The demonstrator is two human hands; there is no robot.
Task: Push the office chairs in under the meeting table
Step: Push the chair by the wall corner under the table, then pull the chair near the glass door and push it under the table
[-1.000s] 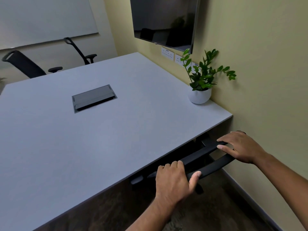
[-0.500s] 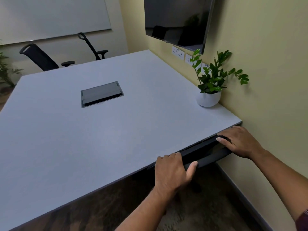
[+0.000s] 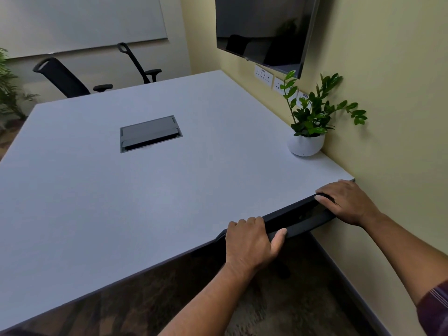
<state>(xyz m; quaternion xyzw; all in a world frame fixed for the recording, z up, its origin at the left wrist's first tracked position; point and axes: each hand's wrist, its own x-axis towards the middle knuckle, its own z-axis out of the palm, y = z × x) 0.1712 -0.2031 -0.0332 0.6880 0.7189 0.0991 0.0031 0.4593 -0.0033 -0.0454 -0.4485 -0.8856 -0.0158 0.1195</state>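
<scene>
A black office chair (image 3: 299, 218) stands tucked against the near edge of the grey meeting table (image 3: 101, 195); only the top bar of its backrest shows, the seat is hidden below the tabletop. My left hand (image 3: 251, 241) is closed around the left end of that bar. My right hand (image 3: 349, 202) grips the bar's right end, close to the table's corner by the wall. Two more black chairs (image 3: 63, 78) (image 3: 140, 66) stand at the far side of the table, their backs apart from its edge.
A potted plant (image 3: 306, 144) sits on the table's right edge against the yellow wall. A grey cable box (image 3: 150, 133) is set in the tabletop's middle. A dark screen (image 3: 261, 30) hangs on the right wall. Dark patterned carpet (image 3: 278, 306) lies below me.
The chair has slid forward under the table with both hands on its backrest; its back bar now lies against the table edge. My view moved closer to the table.
</scene>
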